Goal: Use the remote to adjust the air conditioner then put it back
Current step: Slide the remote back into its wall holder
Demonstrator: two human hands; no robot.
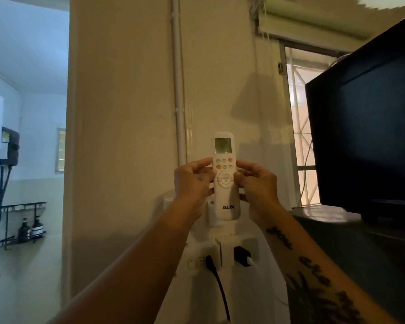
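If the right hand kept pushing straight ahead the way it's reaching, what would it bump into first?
Probably the white holder on the cream wall just behind the remote. The right hand grips the remote's right edge and points at that wall; how much gap remains is hard to judge from this one view.

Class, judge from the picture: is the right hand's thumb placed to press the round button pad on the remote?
Probably yes. The right hand grips the remote at its edge, thumb beside the round pad, nothing covering it.
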